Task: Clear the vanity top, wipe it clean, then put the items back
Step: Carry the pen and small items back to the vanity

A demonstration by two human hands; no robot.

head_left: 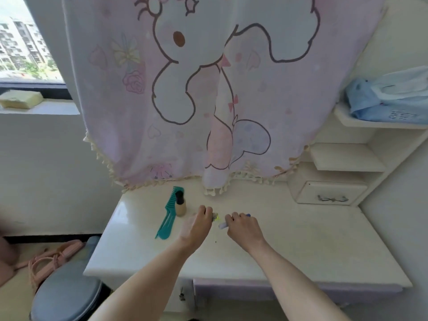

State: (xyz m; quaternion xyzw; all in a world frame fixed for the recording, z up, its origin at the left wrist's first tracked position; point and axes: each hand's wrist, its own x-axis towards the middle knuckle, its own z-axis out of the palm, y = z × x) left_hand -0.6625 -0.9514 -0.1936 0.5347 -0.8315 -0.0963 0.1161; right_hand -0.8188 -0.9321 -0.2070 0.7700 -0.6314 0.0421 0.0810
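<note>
On the cream vanity top (289,246) a teal comb (167,221) lies at the back left, with a beige foundation bottle (180,205) with a black cap standing upright against it. My left hand (198,225) curls round a small yellow-green item (216,217), mostly hidden by the fingers. My right hand (243,228) grips a white pen-like stick (223,225) whose blue end (247,215) pokes out past the knuckles. Both hands hover just above the middle of the top, close together.
A pink cartoon cloth (208,89) hangs over the mirror, its fringe touching the back of the top. A small drawer (328,193) and shelves (347,158) stand at right, with blue fabric (389,98) above. A grey stool (67,295) sits at lower left.
</note>
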